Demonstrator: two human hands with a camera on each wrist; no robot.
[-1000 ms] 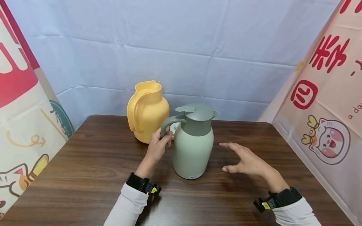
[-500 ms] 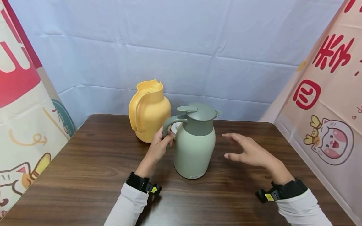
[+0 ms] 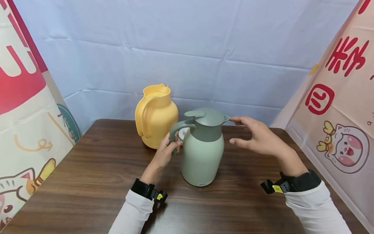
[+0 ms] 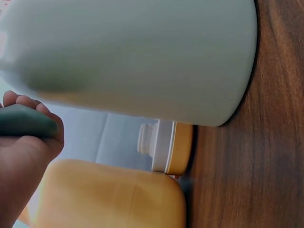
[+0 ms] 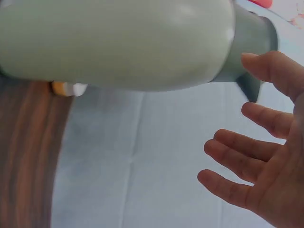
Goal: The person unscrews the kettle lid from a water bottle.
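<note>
A pale green thermos jug with a darker green lid stands upright on the wooden table. My left hand grips the lower end of its handle, fingers curled round it, as the left wrist view also shows. To the jug's right my right hand is raised, fingers spread and relaxed, with the index fingertip right at the spout. The right wrist view has the thumb beside the jug's neck and nothing in the palm.
Behind and left of the green jug stands a yellow jug without a lid. Between them sits a small white and yellow lid, mostly hidden in the head view. A light blue cloth hangs behind the table.
My right hand has risen from beside the jug's body to the height of its spout. The left hand keeps hold of the handle, and the jug stands in place.
</note>
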